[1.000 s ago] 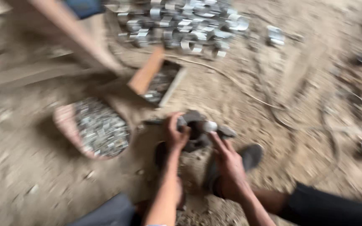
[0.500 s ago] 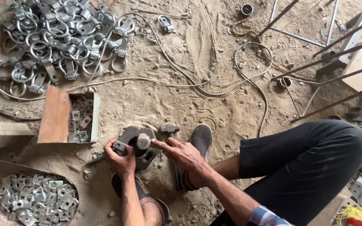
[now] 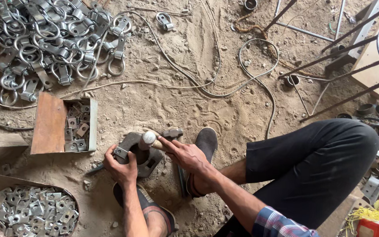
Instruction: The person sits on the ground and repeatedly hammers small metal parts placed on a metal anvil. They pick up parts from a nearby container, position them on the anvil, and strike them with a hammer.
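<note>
I squat on sandy ground over a dark metal block [image 3: 153, 160]. My left hand [image 3: 121, 166] holds a small square metal plate [image 3: 120, 152] against the block's left side. My right hand [image 3: 187, 156] grips the wooden handle of a hammer [image 3: 148, 139]; its round steel head rests on top of the block. My shoes [image 3: 206, 143] sit on either side of the block.
A wooden box [image 3: 49, 125] of small plates lies to the left, a basket [image 3: 33, 210] of several similar plates at bottom left. A heap of metal rings with clamps [image 3: 44, 41] fills the top left. Cables [image 3: 251, 79] snake across the sand; rods and pipe pieces lie right.
The view has steadied and shifted left. The hammer head now rests on the block, and my left hand has settled the small plate against it.
</note>
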